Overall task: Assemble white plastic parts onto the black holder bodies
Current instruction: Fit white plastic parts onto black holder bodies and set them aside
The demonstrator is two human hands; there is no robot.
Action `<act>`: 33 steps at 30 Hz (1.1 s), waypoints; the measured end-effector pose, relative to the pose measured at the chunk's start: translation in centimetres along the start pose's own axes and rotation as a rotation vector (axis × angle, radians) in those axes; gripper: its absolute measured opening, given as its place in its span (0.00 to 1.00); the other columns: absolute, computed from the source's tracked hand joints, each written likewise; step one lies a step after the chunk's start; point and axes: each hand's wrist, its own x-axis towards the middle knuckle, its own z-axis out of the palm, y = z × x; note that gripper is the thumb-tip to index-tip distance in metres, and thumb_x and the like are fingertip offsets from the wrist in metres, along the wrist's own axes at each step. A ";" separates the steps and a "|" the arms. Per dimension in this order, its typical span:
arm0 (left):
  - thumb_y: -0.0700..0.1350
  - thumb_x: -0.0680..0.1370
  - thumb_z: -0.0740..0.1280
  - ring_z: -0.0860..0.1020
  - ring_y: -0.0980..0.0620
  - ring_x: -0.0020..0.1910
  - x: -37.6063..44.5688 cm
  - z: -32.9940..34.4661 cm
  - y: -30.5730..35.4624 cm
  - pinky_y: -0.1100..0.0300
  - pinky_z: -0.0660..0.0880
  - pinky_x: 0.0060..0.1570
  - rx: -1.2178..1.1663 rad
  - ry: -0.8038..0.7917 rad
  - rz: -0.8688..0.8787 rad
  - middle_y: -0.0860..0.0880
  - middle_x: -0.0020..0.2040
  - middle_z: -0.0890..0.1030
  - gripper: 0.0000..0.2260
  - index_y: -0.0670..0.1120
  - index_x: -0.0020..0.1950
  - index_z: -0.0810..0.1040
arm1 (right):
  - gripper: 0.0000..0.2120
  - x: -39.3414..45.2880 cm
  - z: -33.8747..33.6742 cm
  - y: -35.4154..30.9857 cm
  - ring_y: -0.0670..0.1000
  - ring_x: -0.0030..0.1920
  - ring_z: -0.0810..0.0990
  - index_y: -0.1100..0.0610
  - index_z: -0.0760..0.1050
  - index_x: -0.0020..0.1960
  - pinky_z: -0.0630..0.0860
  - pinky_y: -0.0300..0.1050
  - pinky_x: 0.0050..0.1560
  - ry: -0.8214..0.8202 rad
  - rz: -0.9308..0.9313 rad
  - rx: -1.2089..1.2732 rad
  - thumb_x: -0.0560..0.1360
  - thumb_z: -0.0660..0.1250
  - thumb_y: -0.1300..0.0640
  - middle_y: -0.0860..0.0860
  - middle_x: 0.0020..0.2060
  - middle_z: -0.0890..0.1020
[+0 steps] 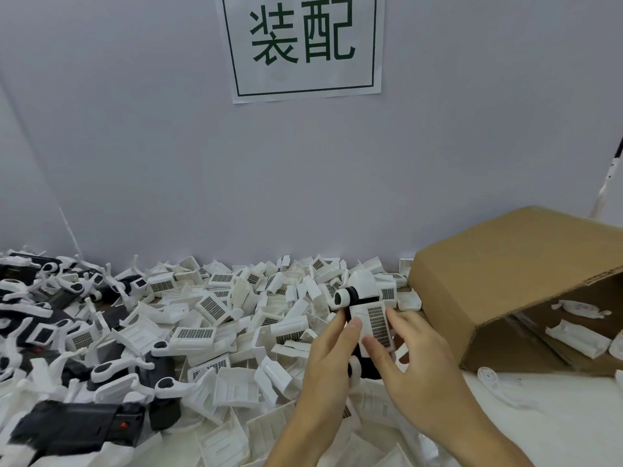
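Note:
My left hand (pixel 328 358) grips a black holder body (pixel 369 364) from the left, thumb on its front. A white plastic part with a dark grid panel (pixel 374 323) sits on the front of that body, and my right hand (pixel 404 348) holds it with fingers on its right edge and thumb on its lower face. A white ring with a black collar (pixel 345 296) tops the piece. A heap of loose white grid parts (pixel 209 311) covers the table's middle. Black holder bodies with white arms (pixel 67 423) lie in a pile at the left.
A tipped cardboard box (pixel 499 284) lies at the right, its open side holding a few white parts (pixel 576 338). A white arm piece (pixel 499 385) rests on the white table before it. A grey wall with a paper sign (pixel 303 45) stands behind.

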 end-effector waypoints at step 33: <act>0.61 0.70 0.68 0.86 0.58 0.41 -0.5 1.1 0.8 0.67 0.79 0.36 -0.072 0.140 -0.013 0.57 0.41 0.86 0.09 0.61 0.42 0.86 | 0.19 0.2 0.6 -1.6 0.55 0.49 0.87 0.54 0.87 0.50 0.84 0.47 0.43 -0.039 0.504 0.858 0.71 0.68 0.42 0.57 0.47 0.87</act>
